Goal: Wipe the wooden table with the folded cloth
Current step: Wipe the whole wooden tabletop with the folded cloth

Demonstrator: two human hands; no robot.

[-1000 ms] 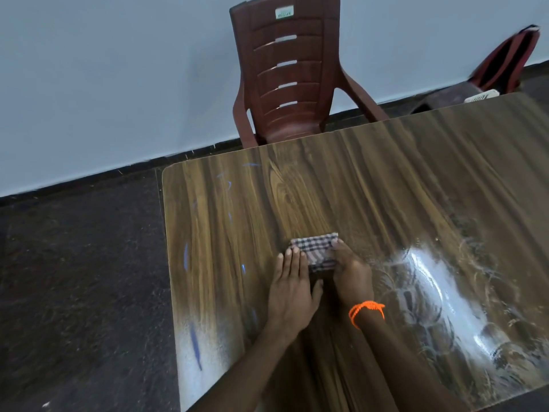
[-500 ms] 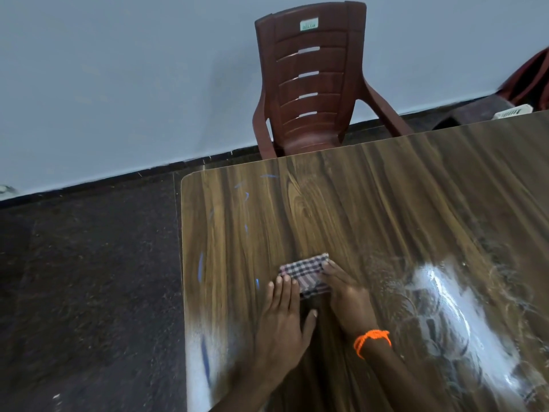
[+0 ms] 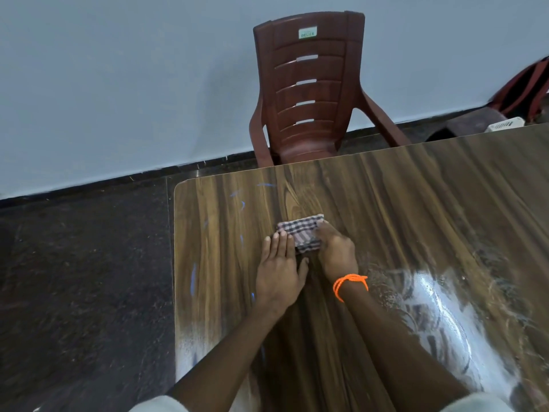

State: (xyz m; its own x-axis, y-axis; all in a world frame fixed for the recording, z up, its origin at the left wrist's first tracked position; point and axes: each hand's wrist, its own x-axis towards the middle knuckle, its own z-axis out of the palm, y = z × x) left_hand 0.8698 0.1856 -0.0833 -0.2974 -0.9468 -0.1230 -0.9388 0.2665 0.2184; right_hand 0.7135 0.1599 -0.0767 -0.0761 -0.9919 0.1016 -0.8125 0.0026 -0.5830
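A small checked cloth [image 3: 300, 231], folded into a pad, lies flat on the wooden table [image 3: 416, 209] near its far left corner. My left hand [image 3: 277, 270] rests flat with fingers together, its fingertips on the cloth's left edge. My right hand [image 3: 335, 251], with an orange thread at the wrist, covers the cloth's right side and presses it down. Blue pen marks dot the table to the left of the cloth.
A dark red plastic chair [image 3: 312, 93] stands against the table's far edge. A second red chair [image 3: 525, 93] with a white item [image 3: 505, 125] on it is at the far right. A bright glare patch [image 3: 439, 310] lies on the table to the right. Dark floor [image 3: 83, 278] is left.
The cloth and both hands stay pressed together at much the same spot on the table. The camera view has shifted, so the table and chair sit further right and lower in the frame.
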